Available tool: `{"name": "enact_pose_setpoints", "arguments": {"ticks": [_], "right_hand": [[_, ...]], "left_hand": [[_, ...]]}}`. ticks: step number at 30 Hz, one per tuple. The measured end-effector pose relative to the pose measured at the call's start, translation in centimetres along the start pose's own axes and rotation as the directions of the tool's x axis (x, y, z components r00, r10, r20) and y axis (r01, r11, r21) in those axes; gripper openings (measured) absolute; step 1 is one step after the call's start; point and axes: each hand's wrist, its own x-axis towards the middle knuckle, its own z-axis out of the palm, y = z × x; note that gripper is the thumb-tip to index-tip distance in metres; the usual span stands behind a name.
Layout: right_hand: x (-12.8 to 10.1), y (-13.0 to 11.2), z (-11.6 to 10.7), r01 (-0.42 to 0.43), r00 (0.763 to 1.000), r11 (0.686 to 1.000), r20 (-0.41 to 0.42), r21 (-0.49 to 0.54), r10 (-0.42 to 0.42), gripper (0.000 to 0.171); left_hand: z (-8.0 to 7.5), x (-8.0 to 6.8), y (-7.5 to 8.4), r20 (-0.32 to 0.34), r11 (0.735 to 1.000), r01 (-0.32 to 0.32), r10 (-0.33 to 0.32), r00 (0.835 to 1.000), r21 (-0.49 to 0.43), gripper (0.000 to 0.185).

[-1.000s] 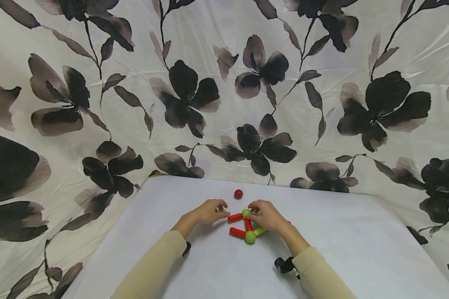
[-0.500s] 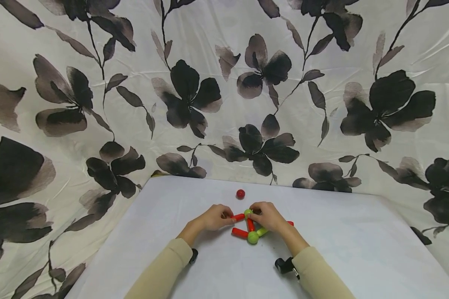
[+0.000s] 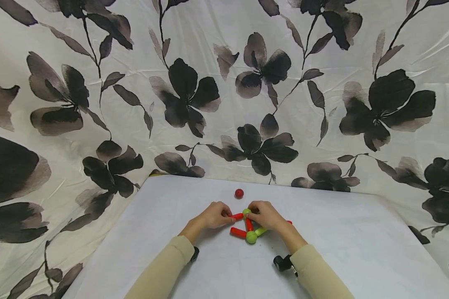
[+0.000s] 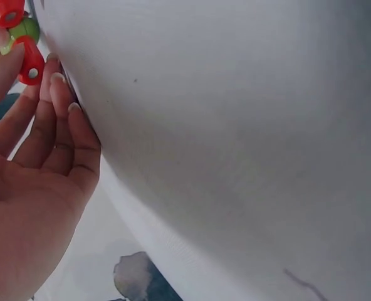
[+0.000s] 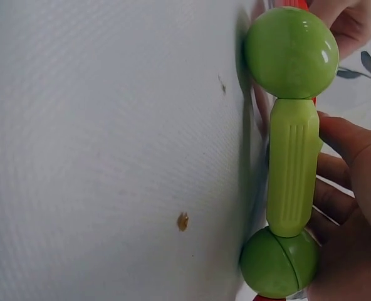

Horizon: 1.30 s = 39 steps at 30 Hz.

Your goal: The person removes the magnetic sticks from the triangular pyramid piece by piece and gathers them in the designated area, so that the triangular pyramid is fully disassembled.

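Pinching glossy red rod (image 3: 238, 216) w/ left hand (image 3: 214, 216), ribbed green rod (image 5: 291, 168) beside right hand (image 3: 266, 216).

The right hand (image 3: 266, 215) hides part of the green rod (image 3: 260, 231); the red rod (image 4: 7, 10) is cut off at the left wrist view's edge.

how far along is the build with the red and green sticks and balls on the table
Partly built. Done: red and green sticks already meet at the near green ball. In hand: the left hand pinches a red stick at the far green ball, which the right hand steadies, its fingers by the green stick. Left: the loose red ball lies apart, unattached.
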Motion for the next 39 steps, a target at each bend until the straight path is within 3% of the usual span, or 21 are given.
{"name": "enact_pose_setpoints", "arguments": {"ticks": [12, 19, 27, 33, 39], "right_hand": [[0.0, 0.0, 0.2, 0.026, 0.999, 1.000, 0.019, -0.016, -0.026, 0.018], [0.0, -0.1, -0.2, 0.015, 0.999, 1.000, 0.029, -0.016, -0.014, 0.017], [-0.3, 0.1, -0.3, 0.008, 0.999, 1.000, 0.036, -0.011, -0.008, 0.019], [-0.2, 0.0, -0.4, 0.012, 0.999, 1.000, 0.044, -0.009, -0.012, 0.020], [-0.1, -0.1, -0.4, 0.032, 0.999, 0.999, 0.043, -0.009, -0.032, 0.019]], "left_hand": [[-0.2, -0.1, 0.2, -0.024, 1.000, 0.030, -0.029, 0.999, 0.005, 0.018], [0.0, 0.0, 0.3, -0.108, 0.998, 0.059, -0.055, 0.993, 0.032, 0.017], [-0.1, -0.5, 0.2, -0.144, 0.996, 0.093, -0.091, 0.985, 0.009, 0.018], [-1.1, -1.1, -0.5, -0.181, 0.991, 0.131, -0.131, 0.975, -0.011, 0.018], [-2.9, -1.7, -2.4, -0.225, 0.984, 0.175, -0.173, 0.959, -0.011, 0.017]]}}
